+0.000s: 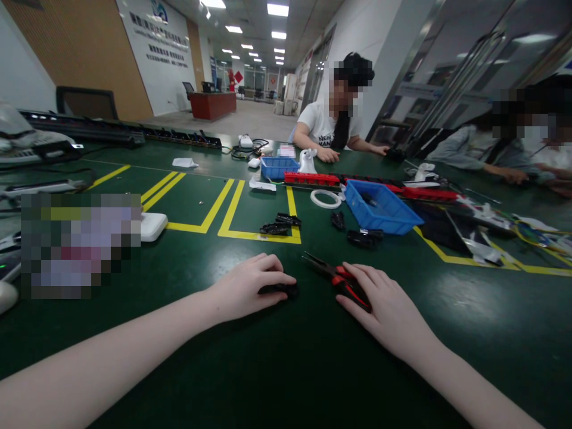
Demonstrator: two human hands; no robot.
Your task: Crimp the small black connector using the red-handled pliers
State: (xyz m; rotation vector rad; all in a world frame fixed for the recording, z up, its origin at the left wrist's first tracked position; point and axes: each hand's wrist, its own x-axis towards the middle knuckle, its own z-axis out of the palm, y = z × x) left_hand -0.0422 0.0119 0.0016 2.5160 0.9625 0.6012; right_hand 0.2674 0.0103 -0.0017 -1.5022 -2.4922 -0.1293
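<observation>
My left hand (254, 285) is closed around a small black part (290, 291), whose end sticks out past the fingertips. To its right, my right hand (379, 301) rests on the red and black handles of the pliers (342, 279), with the fingers along one side and the thumb along the other. The metal jaws point up and left, slightly apart. Beyond my hands, black pieces (279, 226) lie by the yellow tape, and further black parts (364, 238) lie in front of the blue tray.
A blue tray (379, 208) holds small dark items. Behind it are a white ring (325, 199), a smaller blue tray (279, 168) and a long red strip (313, 179). A white box (153, 227) sits left. People sit across the table.
</observation>
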